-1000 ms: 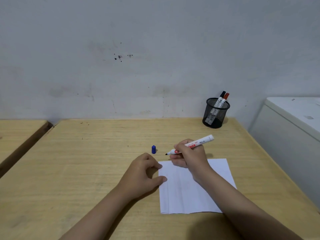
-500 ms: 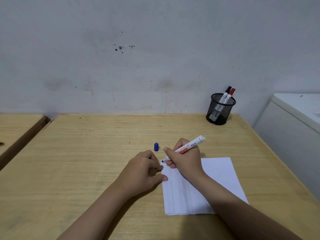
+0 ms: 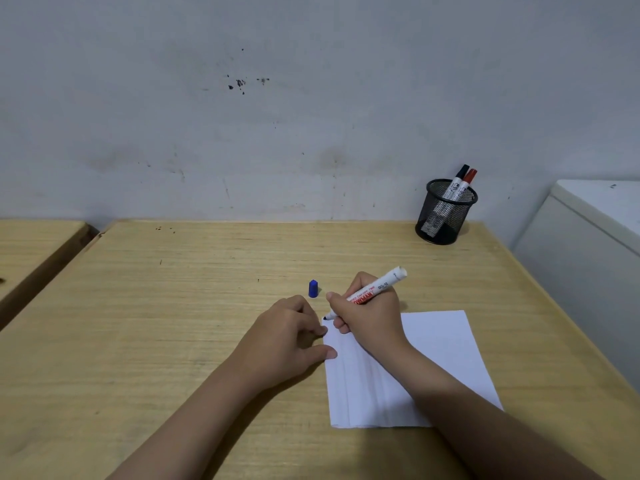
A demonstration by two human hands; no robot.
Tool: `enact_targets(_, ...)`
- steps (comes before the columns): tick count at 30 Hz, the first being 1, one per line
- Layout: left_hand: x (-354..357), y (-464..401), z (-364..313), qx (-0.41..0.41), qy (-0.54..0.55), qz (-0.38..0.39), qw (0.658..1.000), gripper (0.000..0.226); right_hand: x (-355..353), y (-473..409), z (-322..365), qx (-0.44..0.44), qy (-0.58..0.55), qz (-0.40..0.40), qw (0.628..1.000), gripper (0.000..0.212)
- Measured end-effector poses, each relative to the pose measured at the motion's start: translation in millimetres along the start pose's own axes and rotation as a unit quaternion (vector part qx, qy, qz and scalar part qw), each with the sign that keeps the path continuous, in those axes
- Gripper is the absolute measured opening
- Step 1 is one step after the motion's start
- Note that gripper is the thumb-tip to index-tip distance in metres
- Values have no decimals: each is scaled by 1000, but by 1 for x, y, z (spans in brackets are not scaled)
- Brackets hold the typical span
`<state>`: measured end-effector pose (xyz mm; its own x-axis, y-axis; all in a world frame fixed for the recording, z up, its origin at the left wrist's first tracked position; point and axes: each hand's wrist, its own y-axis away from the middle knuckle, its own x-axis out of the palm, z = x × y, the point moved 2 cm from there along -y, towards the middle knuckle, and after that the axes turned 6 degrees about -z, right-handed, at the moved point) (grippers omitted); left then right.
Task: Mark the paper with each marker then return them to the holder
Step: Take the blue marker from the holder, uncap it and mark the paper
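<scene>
White plastic with red lettering, the marker (image 3: 369, 292) is sitting uncapped in the right hand (image 3: 369, 311), which is pinching the barrel in a writing grip with thumb and fingers curled tight around it. The dark tip is pointing down and left, hovering at or touching the far left corner of the paper (image 3: 408, 368); whether it is actually making contact is hard to tell. No ink is showing on the sheet yet, only faint fold lines.

The left hand (image 3: 287, 341) is resting beside the sheet with its fingers loosely curled, holding nothing, its fingertips (image 3: 329, 353) pressing on the left edge. The blue cap (image 3: 313, 288) is standing upright on the wooden table (image 3: 173, 306), just beyond both hands and apart from them. Far off by the wall, the black mesh holder (image 3: 445, 216) is holding two more markers (image 3: 462, 183), one black-capped and one red-capped.

To do this stroke well, the tip is probably better started a little further in from the corner, so the ink is landing on the sheet and not the wood. The left hand should be pinning the sheet flat while the line is being drawn. The cap is light and standing on end, so a careless wrist could be knocking it away.
</scene>
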<state>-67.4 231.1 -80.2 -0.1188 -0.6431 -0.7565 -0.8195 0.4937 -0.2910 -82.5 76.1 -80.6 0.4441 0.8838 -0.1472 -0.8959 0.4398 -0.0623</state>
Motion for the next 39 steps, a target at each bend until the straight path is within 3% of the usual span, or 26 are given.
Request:
enact_targets(10,0,0,-2,-7,17,-3,1000,22,1,-3,-1,27,1,27,999,33)
enact_targets(17,0,-1,2,-3,34,3,999,20,-6,-6,-2,37,-136,-38,989,25)
enact_targets(21,0,-9,5,0,31,-69,997,13,-8,-9,-1,62,-172,-40,982,21)
enact_targets(24,2,-24,9,-2,30,-121,992,26,-8,-7,3,61,-164,-21,984,17)
enact_targets(27,8,-36,16,19,-3,-88,996,38,-10,-4,7,50,-172,-7,984,14)
enact_targets(33,11,-41,23,-36,-10,-111,993,10,-14,-1,15,-10,-163,-21,986,5)
enact_targets(37,4,-52,22,-54,-30,-167,984,23,-17,0,17,-19,-161,-52,985,6)
enact_targets(39,6,-66,22,-41,-56,-157,985,34,-18,0,15,-13,-162,-61,985,7)
